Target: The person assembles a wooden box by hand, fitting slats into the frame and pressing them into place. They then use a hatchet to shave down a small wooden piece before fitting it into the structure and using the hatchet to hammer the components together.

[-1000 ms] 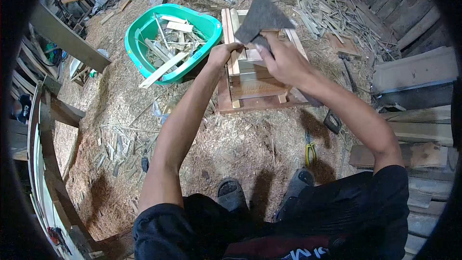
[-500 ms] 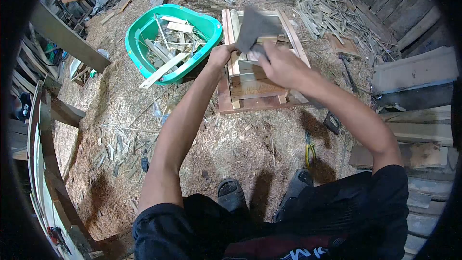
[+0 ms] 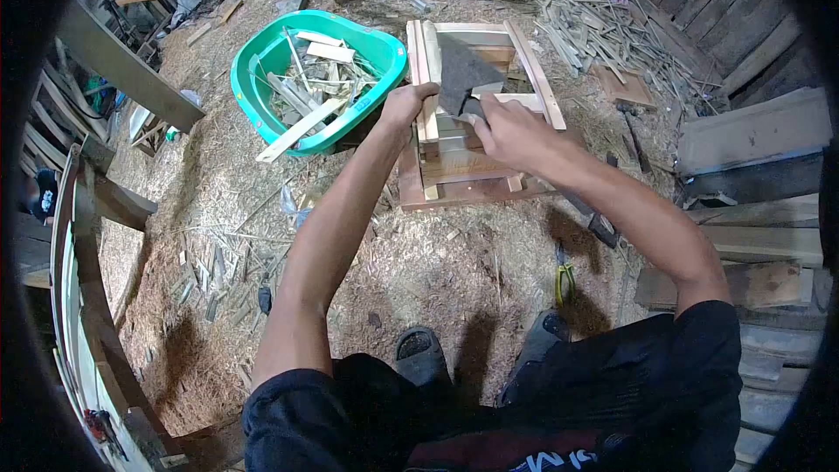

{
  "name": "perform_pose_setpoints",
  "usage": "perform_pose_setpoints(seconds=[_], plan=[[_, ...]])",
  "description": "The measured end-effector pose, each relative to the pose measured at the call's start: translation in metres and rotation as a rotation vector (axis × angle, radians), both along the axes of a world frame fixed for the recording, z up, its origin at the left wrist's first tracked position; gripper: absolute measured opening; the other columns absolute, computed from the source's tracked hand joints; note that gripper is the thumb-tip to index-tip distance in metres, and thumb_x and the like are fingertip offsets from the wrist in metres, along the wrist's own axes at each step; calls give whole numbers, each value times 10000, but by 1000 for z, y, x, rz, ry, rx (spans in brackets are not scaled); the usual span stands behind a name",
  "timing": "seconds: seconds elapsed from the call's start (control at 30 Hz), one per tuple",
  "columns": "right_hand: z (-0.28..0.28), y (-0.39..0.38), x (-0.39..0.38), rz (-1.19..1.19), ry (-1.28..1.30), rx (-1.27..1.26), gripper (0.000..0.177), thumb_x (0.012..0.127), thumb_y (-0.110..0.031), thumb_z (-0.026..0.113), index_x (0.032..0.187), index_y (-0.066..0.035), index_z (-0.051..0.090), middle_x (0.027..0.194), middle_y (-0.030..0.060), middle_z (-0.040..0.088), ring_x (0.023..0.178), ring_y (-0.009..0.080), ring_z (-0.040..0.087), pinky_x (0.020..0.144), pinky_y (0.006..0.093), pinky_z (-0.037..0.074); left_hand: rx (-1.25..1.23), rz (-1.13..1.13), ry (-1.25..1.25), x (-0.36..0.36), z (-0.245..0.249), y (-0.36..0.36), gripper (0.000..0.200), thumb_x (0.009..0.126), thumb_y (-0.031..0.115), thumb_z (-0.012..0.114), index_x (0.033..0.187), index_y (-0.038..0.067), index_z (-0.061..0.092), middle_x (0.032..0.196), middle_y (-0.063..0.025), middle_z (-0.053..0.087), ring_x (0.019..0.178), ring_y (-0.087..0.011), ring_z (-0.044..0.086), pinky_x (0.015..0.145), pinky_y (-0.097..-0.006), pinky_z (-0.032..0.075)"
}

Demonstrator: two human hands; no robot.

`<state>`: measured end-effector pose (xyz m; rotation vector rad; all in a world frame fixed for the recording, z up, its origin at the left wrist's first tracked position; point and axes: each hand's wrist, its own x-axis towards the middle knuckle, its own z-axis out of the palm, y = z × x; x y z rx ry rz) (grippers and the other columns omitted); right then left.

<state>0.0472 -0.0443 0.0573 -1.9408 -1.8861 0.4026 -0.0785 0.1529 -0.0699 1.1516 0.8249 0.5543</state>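
Observation:
A wooden frame (image 3: 535, 70) like a small box, with pale strips and slats, stands on a brown board (image 3: 472, 196) on the floor ahead. My left hand (image 3: 409, 105) is closed around the frame's left edge, near a pale upright strip. My right hand (image 3: 516, 129) is closed on a tool with a broad, dark, flared blade (image 3: 465, 72), held over the frame's left half. I cannot make out the grip end of the tool under my palm. The blade hides part of the frame's inside.
A green tub (image 3: 247, 87) of wood offcuts stands left of the frame. Yellow-handled pliers (image 3: 565, 281) lie near my right foot. Scrap wood (image 3: 594, 31) is piled at the back right, and planks (image 3: 756, 131) are stacked at the right. Shavings cover the floor.
The dark blade has come down slightly and turned, and it is less blurred now. My right hand has shifted a little right and down. My left hand stays at the frame's edge.

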Motion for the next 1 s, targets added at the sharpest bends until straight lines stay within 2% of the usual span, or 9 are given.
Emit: perform_pose_setpoints(seconds=[0.1,0.3,0.4,0.53,0.63,0.77,0.87,0.93,1.0], plan=[[2,0,10,27,-49,75,335,1001,-235,507,1028,97,545,771,267,649,691,403,668,620,490,498,-24,77,64,0,6,-7,289,829,226,685,948,-33,738,908,-103,721,774,-184,664,725,-300,513],[28,-1,2,-7,71,310,325,1003,-236,507,1002,87,543,686,265,617,663,391,666,603,491,498,-63,-5,-93,-1,16,-14,278,830,200,678,955,-43,731,890,-102,712,764,-188,672,722,-305,514],[3,-4,-3,-8,-28,11,323,1002,-224,497,1041,93,545,694,279,622,670,425,663,637,519,504,-59,45,-41,-3,17,-16,267,840,180,670,956,-54,726,890,-107,712,764,-187,677,717,-310,522],[6,2,8,9,-7,-43,345,1007,-223,483,1127,94,546,733,302,636,706,449,663,658,513,506,-24,94,55,-3,24,-19,251,861,184,656,947,-41,729,893,-107,714,751,-185,676,702,-318,524],[23,0,6,-40,43,184,337,1006,-223,487,1113,92,536,738,304,637,734,450,666,653,505,496,-36,35,-44,-4,26,-22,263,859,198,660,943,-41,729,896,-113,718,759,-178,675,705,-316,517],[23,-3,1,-8,130,221,314,1005,-217,489,1082,85,520,748,301,638,741,435,672,649,505,492,43,-5,6,-3,14,-9,269,862,202,657,952,-41,727,903,-106,725,770,-178,676,726,-315,518],[-13,-4,5,38,-133,32,310,1001,-213,493,1050,90,531,752,287,642,730,420,671,640,500,495,-26,46,28,-2,2,-4,285,867,230,624,923,-27,734,885,-101,724,789,-175,668,750,-313,509],[9,-7,-1,61,-97,-42,297,997,-209,496,1047,81,536,758,283,642,727,426,668,649,508,500,240,13,52,-3,-14,7,281,862,234,628,906,-22,737,880,-98,724,792,-170,664,749,-309,506],[25,-7,-3,67,-57,-43,303,992,-216,495,1055,77,542,791,295,641,759,446,657,687,522,503,269,18,73,-2,-20,11,270,855,231,639,898,-15,741,880,-90,725,793,-168,662,750,-306,506]])
